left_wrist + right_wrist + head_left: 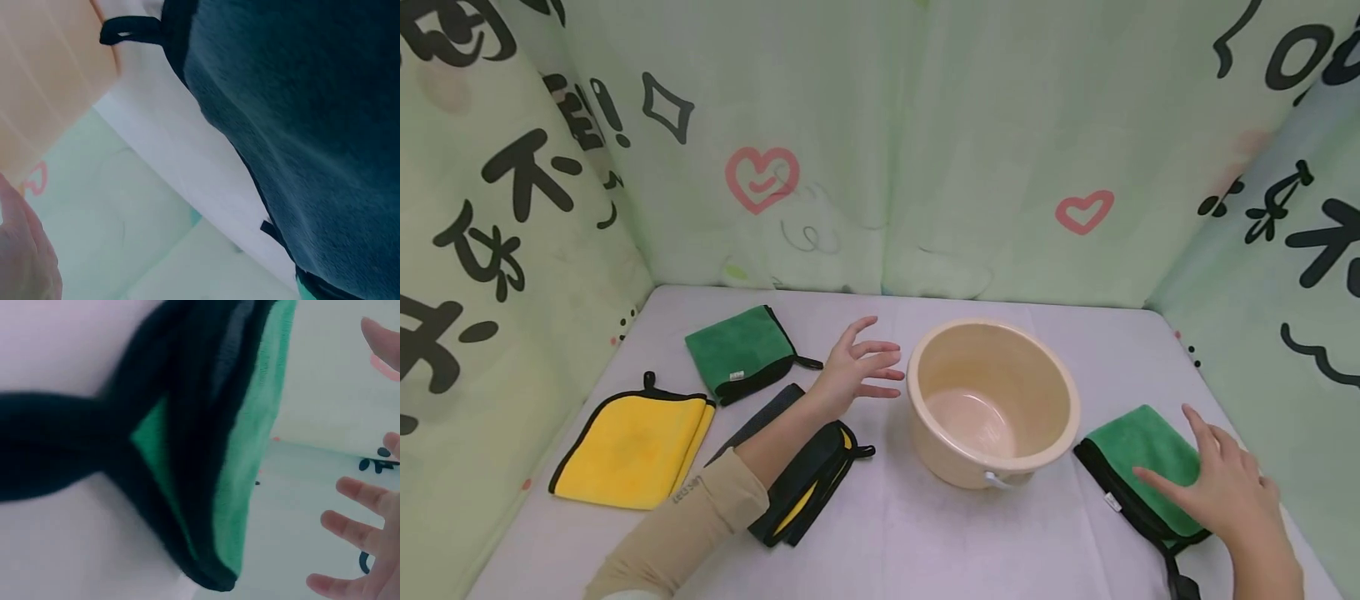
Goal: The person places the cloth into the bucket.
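Note:
My left hand [859,369] is spread in the air just left of a beige plastic bucket [951,461], holding nothing. Beneath that forearm lies a folded dark grey cloth [805,475] with black edging and a yellow inner side; its dark pile [300,125] fills much of the left wrist view. On the right, my right hand [1228,483] hovers with fingers apart above a folded green cloth [1150,458] with a black border. The right wrist view shows this green cloth [244,456] close up, its black loop to the left, and the fingers [356,531] apart from it.
Another folded green cloth [741,350] lies at the back left. A yellow folded cloth [632,446] with black trim is in front of it. White sheeting covers the table [970,550], and printed curtains [887,150] enclose its back and sides.

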Action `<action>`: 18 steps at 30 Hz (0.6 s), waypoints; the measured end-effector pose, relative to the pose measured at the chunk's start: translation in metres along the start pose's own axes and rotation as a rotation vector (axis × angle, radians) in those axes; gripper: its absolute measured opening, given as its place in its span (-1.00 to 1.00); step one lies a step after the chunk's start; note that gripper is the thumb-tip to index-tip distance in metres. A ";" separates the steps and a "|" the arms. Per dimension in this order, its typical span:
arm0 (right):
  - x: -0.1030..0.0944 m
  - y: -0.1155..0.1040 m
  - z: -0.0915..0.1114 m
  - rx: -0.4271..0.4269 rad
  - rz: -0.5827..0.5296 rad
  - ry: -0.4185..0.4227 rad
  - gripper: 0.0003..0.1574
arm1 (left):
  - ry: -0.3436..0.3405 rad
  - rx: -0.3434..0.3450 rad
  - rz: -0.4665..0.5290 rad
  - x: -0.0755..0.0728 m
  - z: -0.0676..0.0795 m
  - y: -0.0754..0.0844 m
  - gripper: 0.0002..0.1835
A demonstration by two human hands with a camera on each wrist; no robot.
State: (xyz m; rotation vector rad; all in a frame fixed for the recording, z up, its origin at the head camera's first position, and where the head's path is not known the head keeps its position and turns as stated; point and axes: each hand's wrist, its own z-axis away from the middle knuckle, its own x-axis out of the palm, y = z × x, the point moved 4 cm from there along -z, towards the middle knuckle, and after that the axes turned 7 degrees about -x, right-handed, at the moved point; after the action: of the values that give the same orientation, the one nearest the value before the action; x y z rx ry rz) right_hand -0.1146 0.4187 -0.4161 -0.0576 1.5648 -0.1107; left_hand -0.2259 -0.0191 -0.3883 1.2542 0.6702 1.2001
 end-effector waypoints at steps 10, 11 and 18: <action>0.024 0.010 0.016 0.043 -0.038 -0.189 0.44 | -0.006 -0.027 -0.003 0.013 0.003 -0.002 -0.24; 0.026 0.011 0.017 0.044 -0.040 -0.203 0.45 | -0.005 -0.030 -0.004 0.014 0.003 -0.002 -0.24; 0.034 0.011 0.018 0.019 -0.041 -0.262 0.46 | -0.013 -0.068 0.008 0.019 0.003 -0.005 -0.25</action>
State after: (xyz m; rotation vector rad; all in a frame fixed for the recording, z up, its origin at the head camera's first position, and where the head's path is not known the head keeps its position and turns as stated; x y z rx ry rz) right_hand -0.0961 0.4255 -0.4513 -0.0859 1.3008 -0.1450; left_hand -0.2166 -0.0021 -0.3879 1.2081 0.6100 1.2106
